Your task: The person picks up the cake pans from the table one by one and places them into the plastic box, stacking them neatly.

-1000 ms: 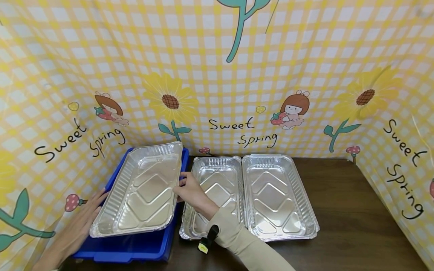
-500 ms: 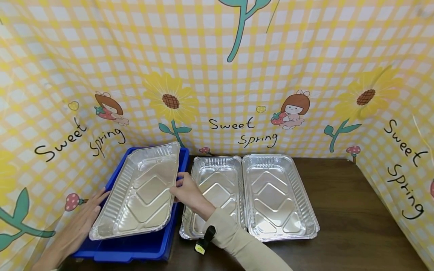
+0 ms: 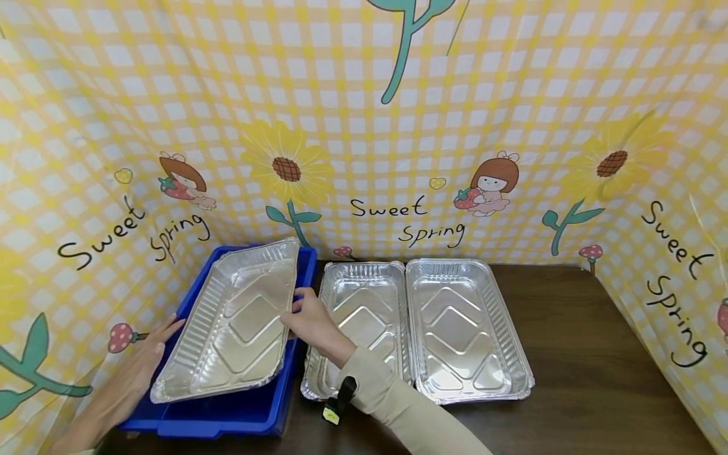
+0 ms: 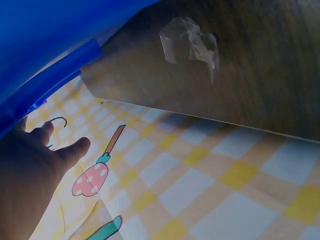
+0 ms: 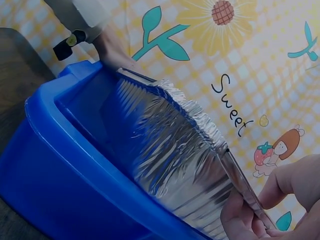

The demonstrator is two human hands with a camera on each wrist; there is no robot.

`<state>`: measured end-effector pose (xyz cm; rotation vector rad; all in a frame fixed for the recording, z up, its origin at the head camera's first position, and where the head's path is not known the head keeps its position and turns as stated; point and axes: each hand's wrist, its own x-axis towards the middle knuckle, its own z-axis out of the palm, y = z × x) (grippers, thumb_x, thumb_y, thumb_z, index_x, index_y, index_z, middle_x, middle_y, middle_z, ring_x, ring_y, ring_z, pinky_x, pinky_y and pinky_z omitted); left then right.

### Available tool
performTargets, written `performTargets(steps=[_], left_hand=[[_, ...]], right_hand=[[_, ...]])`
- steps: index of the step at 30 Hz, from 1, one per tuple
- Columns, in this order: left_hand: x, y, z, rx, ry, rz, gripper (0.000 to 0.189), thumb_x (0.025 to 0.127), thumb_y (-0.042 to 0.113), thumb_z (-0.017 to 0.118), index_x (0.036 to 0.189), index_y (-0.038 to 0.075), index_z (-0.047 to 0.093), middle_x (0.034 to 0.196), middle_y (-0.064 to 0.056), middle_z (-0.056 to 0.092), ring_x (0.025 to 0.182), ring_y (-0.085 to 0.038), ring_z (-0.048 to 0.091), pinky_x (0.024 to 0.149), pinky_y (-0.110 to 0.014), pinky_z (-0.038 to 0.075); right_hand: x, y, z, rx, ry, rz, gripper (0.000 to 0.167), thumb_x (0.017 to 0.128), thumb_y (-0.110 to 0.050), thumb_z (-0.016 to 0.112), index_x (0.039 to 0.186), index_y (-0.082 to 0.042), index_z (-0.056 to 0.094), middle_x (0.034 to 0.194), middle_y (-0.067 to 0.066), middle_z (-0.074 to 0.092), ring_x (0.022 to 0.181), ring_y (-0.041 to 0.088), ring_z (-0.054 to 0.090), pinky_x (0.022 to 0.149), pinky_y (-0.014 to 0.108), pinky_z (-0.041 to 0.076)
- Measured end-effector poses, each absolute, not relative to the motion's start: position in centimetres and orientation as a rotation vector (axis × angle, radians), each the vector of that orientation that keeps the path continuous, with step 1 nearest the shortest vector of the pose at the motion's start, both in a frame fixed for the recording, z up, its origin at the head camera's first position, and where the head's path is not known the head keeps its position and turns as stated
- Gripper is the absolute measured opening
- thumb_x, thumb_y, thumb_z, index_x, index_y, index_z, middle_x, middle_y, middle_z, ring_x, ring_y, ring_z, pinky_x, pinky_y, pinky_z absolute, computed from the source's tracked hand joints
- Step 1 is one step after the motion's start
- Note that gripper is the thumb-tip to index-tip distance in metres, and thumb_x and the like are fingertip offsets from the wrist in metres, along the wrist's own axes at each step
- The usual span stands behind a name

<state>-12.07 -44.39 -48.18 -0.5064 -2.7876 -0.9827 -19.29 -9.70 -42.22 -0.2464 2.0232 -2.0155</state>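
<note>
My right hand (image 3: 315, 325) pinches the right rim of an aluminium foil tray (image 3: 244, 322), thumb on one side and fingers on the other. That tray sits tilted over the blue plastic bin (image 3: 188, 431), its right side raised. In the right wrist view, the crinkled outside wall of the tray (image 5: 180, 150) shows above the bin's interior. My left hand (image 3: 131, 382) lies along the left side of the bin with its fingers extended. The left wrist view shows the left hand (image 4: 37, 160) beneath the bin's rim (image 4: 65, 70); some fingertips are hidden there.
Two more foil trays stand side by side on the dark wooden table (image 3: 591, 354): a middle one (image 3: 364, 309) and a right one (image 3: 455, 322). Yellow checked cloth (image 3: 364, 126) surrounds the table. Crumpled clear film (image 4: 192, 45) clings to a wooden surface.
My right hand has shifted slightly left with the tray's rim, and the tray's right side has moved left with it. The left hand stays almost in place beside the bin.
</note>
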Motion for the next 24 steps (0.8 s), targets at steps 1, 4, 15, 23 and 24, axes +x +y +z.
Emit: performTargets(steps=[1,4,15,23,24], left_hand=[[-12.0,-44.4,-48.2,-0.514,-2.781,-0.979,0.052,0.116,0.009,0.024,0.168,0.008,0.028,0.173,-0.021,0.016,0.148,0.011,0.006,0.107,-0.007,0.001],[-12.0,-44.4,-48.3,-0.529,-2.775,-0.98,0.052,0.116,0.008,0.023,0.167,0.006,0.028,0.174,-0.02,0.015,0.148,0.011,0.006,0.106,-0.006,0.002],[-12.3,-44.2,-48.3,-0.505,-2.799,-1.067,0.052,0.117,0.012,0.02,0.168,0.006,0.028,0.172,-0.029,0.012,0.148,0.008,0.005,0.105,-0.007,0.002],[-12.3,-44.4,-48.2,-0.503,-2.816,-1.026,0.051,0.117,0.011,0.024,0.168,0.005,0.026,0.173,-0.027,0.011,0.147,0.012,0.004,0.101,-0.001,0.006],[-12.3,-44.4,-48.2,-0.499,-2.817,-1.028,0.051,0.117,0.011,0.025,0.168,0.005,0.026,0.172,-0.028,0.011,0.147,0.011,0.004,0.101,-0.001,0.006]], right_hand=[[-19.3,-9.8,-42.2,-0.245,2.022,-2.013,0.059,0.086,0.009,0.061,0.142,0.008,0.046,0.096,0.007,0.058,0.069,0.015,0.061,0.064,0.032,0.061],[-19.3,-10.2,-42.2,-0.239,2.031,-1.998,0.058,0.086,0.009,0.063,0.142,0.006,0.047,0.095,0.006,0.057,0.068,0.015,0.061,0.064,0.032,0.061],[-19.2,-11.6,-42.8,-0.215,2.052,-2.027,0.059,0.085,0.009,0.064,0.142,0.007,0.048,0.089,0.006,0.059,0.063,0.016,0.063,0.061,0.03,0.061],[-18.9,-12.3,-43.3,-0.178,2.057,-2.059,0.059,0.085,0.011,0.065,0.141,0.008,0.048,0.09,0.005,0.058,0.064,0.015,0.063,0.06,0.032,0.061],[-18.8,-12.4,-43.3,-0.185,2.066,-2.063,0.058,0.085,0.01,0.065,0.14,0.009,0.048,0.09,0.006,0.058,0.064,0.016,0.064,0.059,0.032,0.061]])
